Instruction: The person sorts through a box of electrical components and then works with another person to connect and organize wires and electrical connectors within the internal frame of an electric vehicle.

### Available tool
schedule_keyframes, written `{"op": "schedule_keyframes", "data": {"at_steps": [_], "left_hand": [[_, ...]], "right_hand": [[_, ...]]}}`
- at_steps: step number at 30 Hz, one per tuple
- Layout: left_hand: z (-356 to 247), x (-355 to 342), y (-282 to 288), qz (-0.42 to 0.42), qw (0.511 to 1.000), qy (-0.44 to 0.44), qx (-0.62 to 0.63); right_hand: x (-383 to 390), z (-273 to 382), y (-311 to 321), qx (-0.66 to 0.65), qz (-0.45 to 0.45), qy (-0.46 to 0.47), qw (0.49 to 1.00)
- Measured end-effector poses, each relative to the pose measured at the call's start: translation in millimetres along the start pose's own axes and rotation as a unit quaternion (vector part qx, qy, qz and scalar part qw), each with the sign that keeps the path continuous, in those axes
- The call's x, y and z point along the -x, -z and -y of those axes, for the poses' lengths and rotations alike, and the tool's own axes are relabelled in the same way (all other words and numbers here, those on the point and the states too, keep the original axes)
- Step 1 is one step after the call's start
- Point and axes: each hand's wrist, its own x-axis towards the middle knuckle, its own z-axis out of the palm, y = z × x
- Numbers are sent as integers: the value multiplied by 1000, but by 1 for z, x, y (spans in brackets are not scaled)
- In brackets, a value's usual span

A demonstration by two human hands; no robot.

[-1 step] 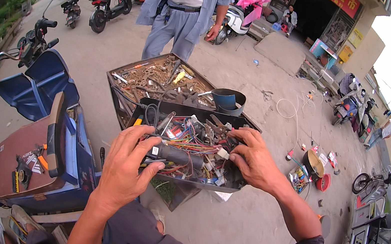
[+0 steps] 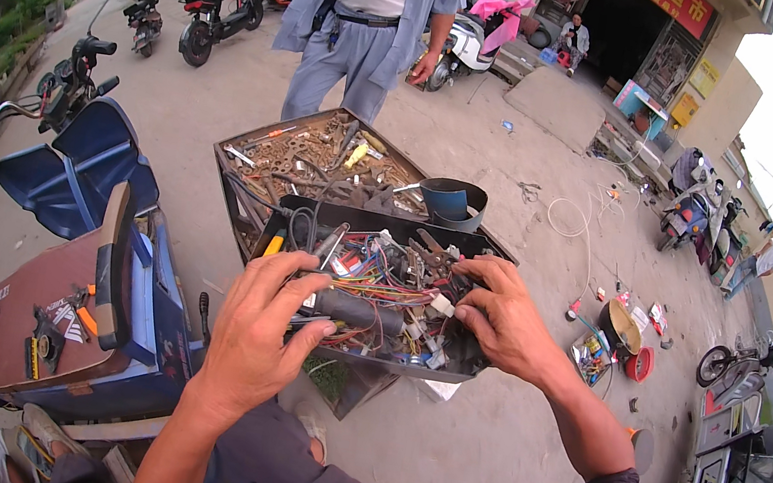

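A black tray point(image 2: 358, 362) full of loose parts lies in front of me. Across its middle runs a bundle of coloured wires point(image 2: 389, 292), with a white plug connector point(image 2: 442, 305) at its right end. My left hand point(image 2: 259, 323) hovers over the tray's left end, fingers and thumb apart, near a dark cylinder point(image 2: 356, 312). My right hand point(image 2: 504, 321) bends over the right end, its thumb beside the connector and its fingertips among the parts. A gap shows between that thumb and forefinger. Pliers point(image 2: 430, 248) lie near the right fingertips.
Behind the tray is a metal box point(image 2: 227, 173) of rusty hardware, with a dark curved band point(image 2: 452, 201) on its edge. At left stands a blue vehicle point(image 2: 167, 309) with tools on its brown seat point(image 2: 4, 324). A person point(image 2: 370, 19) stands beyond. A red bowl point(image 2: 640, 364) sits at right.
My left hand has shifted slightly right over the tray's left end. The right hand stays almost where it was. The whole view has moved very slightly.
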Motion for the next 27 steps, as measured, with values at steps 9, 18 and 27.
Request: {"op": "schedule_keyframes", "data": {"at_steps": [9, 18, 27], "left_hand": [[-37, -34, -50, 37, 985, -30, 168], [-44, -22, -15, -28, 975, -82, 207], [-36, 3, 33, -43, 989, -78, 118]], "right_hand": [[-5, 31, -3, 20, -160, 95, 982], [-19, 67, -35, -294, -205, 126, 925], [-47, 112, -58, -361, -219, 163, 892]]}}
